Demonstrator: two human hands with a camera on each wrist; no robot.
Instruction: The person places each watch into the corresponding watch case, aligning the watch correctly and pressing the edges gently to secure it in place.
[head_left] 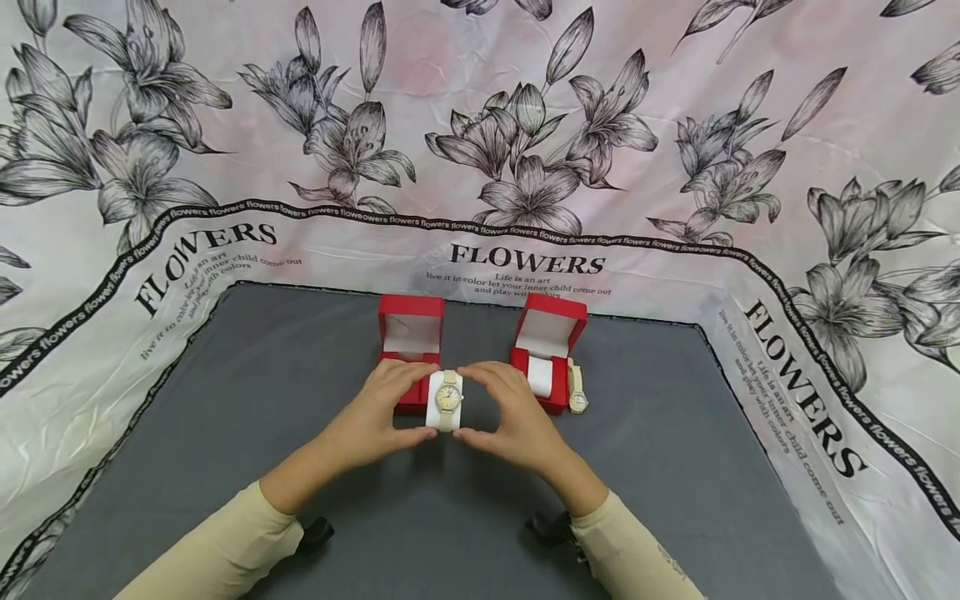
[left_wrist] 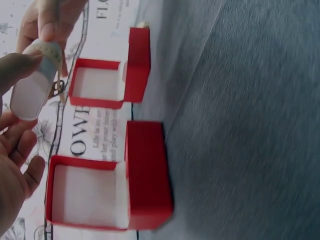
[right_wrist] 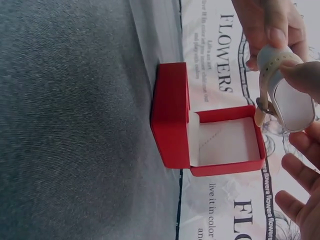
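A wristwatch (head_left: 448, 397) with a round, pale dial has its cream strap wrapped around a white cushion (head_left: 433, 410). My left hand (head_left: 375, 412) pinches the cushion's left end between thumb and fingers, and my right hand (head_left: 519, 412) grips the right end the same way. Both hold it up in front of an open red box (head_left: 411, 307), whose lower part they partly hide. In the left wrist view the cushion's flat white end (left_wrist: 31, 97) shows. The strap's buckle (right_wrist: 265, 106) hangs at the underside in the right wrist view.
Another open red box (head_left: 557, 310) stands to the right with a white cushion (head_left: 539, 377) inside. Against its right side lies a second cream-strapped watch (head_left: 577, 398). The grey tabletop (head_left: 660, 467) meets a flower-printed cloth (head_left: 525, 200) at the back.
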